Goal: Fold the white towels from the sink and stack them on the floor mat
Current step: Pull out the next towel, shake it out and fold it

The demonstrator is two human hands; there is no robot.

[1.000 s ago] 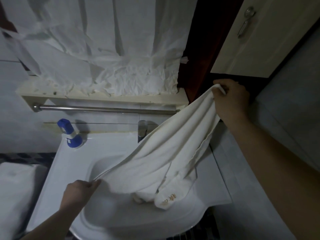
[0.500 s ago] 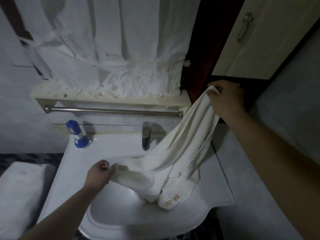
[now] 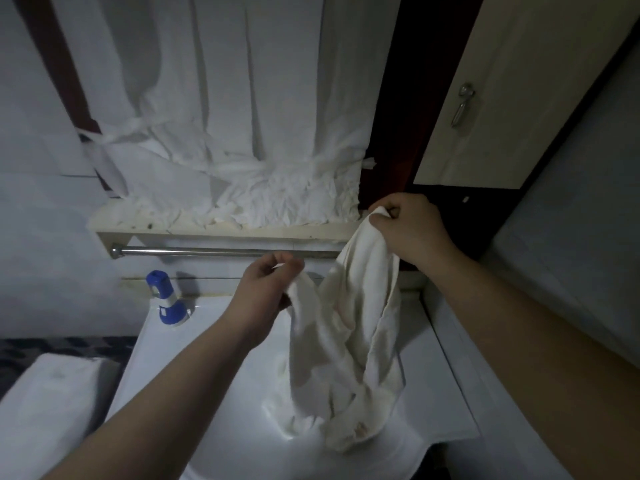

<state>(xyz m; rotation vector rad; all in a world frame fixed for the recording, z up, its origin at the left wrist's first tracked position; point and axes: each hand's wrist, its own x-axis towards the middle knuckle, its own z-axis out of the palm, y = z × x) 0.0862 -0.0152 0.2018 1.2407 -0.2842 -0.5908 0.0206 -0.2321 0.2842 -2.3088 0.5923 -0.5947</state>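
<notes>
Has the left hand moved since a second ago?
Yes. The left hand, gripping the towel, rose from low over the sink basin to just below the metal bar, closer to the right hand.

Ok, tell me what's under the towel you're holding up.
The towel, pinched by the left hand and right hand, hangs over the white sink. More white cloth bunches in the basin beneath it. The drain and any further towels are covered.

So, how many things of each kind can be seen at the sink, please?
Towel held by hands, white: 1
Bottle, blue and white: 1
Metal rail: 1
Hands: 2, left and right
Total: 5
</notes>
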